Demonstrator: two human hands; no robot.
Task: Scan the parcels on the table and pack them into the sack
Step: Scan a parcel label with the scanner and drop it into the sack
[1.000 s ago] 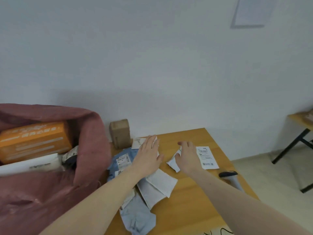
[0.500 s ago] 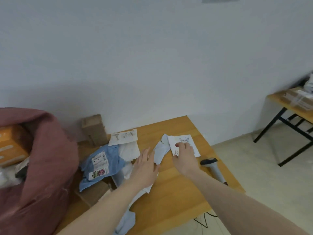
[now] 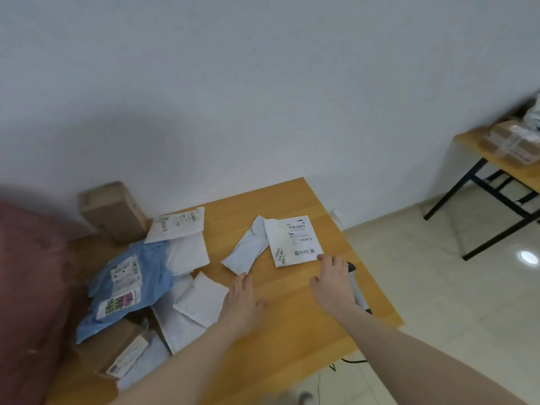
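Parcel: flat white labelled mailer (image 3: 293, 240) lies label-up on our wooden desk (image 3: 292, 317), ready for scanning.
Right hand (image 3: 331, 285): fingers spread, holding nothing, over the black scanner (image 3: 355, 283).
Left hand (image 3: 241, 302): fingers straight, empty.

On the wooden table (image 3: 292, 331) I count two brown cardboard boxes (image 3: 112, 210), one blue bag parcel (image 3: 128, 285), about five white flat parcels (image 3: 293, 241) and one scanner (image 3: 358, 290). One red sack (image 3: 32, 287) stands left.

Dusky red sack (image 3: 29, 287), blue mailer (image 3: 137, 285), white labelled parcel (image 3: 293, 241)
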